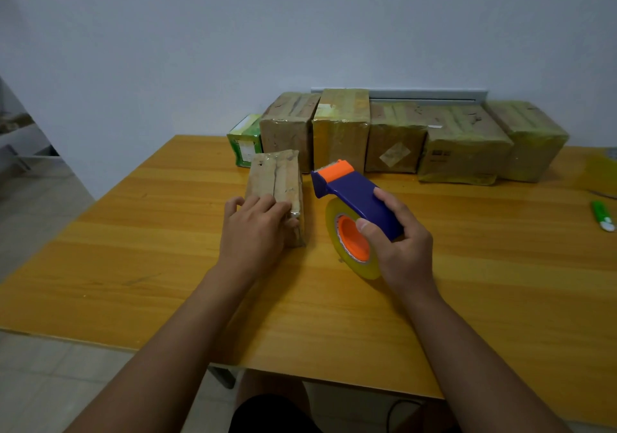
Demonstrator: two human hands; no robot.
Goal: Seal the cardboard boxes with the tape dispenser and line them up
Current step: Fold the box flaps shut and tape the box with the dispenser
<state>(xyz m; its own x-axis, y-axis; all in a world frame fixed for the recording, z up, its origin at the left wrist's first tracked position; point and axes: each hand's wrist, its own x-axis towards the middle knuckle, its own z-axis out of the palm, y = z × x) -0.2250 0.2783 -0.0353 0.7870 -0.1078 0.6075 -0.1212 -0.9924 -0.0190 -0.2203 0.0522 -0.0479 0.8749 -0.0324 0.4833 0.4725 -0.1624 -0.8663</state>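
A small taped cardboard box (275, 179) lies on the wooden table (167, 265) in front of me. My left hand (253, 232) rests on its near end, fingers laid over the top and the thumb at the box's near right corner. My right hand (397, 242) grips the blue and orange tape dispenser (350, 195) just right of the box, its yellowish tape roll (354, 242) facing me. The dispenser's orange cutter head points away, toward the back row. Several taped boxes (340, 129) stand side by side along the table's far edge by the wall.
A small green carton (245, 140) stands at the left end of the row. At the right edge lie a green and white cutter (602, 215) and a yellowish piece of tape or film (601, 172). Bare wood stretches between me and the box.
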